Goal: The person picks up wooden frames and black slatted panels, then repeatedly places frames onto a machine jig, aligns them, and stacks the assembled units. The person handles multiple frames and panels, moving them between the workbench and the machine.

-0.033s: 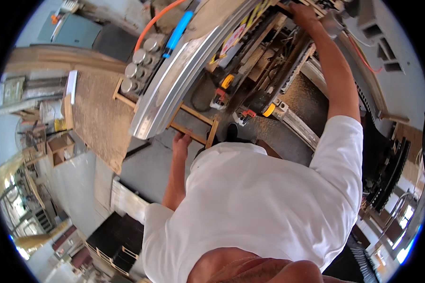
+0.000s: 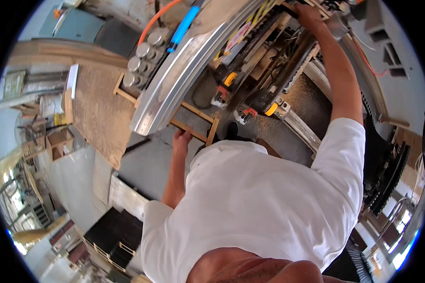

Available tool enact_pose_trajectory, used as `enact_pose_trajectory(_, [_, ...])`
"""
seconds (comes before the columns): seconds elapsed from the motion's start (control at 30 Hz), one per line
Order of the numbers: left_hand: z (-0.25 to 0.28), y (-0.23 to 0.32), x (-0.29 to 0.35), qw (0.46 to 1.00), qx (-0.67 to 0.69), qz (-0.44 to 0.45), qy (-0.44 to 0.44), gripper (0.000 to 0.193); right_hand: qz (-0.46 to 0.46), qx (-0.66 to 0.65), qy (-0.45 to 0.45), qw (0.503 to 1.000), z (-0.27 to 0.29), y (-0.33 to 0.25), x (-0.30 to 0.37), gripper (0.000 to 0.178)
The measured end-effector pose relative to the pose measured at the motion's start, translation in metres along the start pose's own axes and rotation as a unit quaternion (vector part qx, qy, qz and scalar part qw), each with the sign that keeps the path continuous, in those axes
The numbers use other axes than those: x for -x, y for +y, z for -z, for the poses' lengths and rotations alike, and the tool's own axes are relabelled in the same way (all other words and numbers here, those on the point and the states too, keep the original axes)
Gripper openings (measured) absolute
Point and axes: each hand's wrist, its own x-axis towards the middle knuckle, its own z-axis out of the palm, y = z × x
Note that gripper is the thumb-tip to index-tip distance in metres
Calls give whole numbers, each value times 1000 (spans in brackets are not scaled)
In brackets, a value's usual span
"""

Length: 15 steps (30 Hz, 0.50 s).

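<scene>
Left hand (image 2: 182, 139) on a wooden frame, right hand (image 2: 310, 18) up at the machine (image 2: 286, 67)

In the head view, a person in a white shirt (image 2: 264, 193) stands before the machine with both arms reaching forward. The left hand is low and to the left, its fingers curled round the near bar of the narrow wooden frame (image 2: 213, 131). That frame juts out from beside a long silver rail (image 2: 151, 109), near its lower end, above the grey floor (image 2: 148, 165). The right arm is stretched far up and to the right, and its hand is at a dark part near the top of the machine; the fingers are partly hidden, so whether they grip or merely rest there cannot be told.

Between the two arms, the machine's beams run on a slant, with a yellow cap (image 2: 271, 109) and a red fitting (image 2: 249, 112) close together at the lower end of one. Sawdust (image 2: 311, 89) lies beside it on the right. Beyond the silver rail are a blue cylinder (image 2: 183, 28), an orange hose (image 2: 151, 27) and a cluster of round metal caps (image 2: 134, 64). A broad brown board (image 2: 101, 108) stretches out on the left, with an open wooden box (image 2: 60, 143) farther left.
</scene>
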Motion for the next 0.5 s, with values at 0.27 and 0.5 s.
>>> enact_pose_trajectory(0.27, [-5, 1, 14, 999, -15, 28, 35, 33, 50, 26, 105, 993, -61, 43, -35, 29])
enact_pose_trajectory(0.5, [-5, -3, 15, 998, 3, 14, 68, 30, 113, 11, 214, 970, -84, 57, -60, 35])
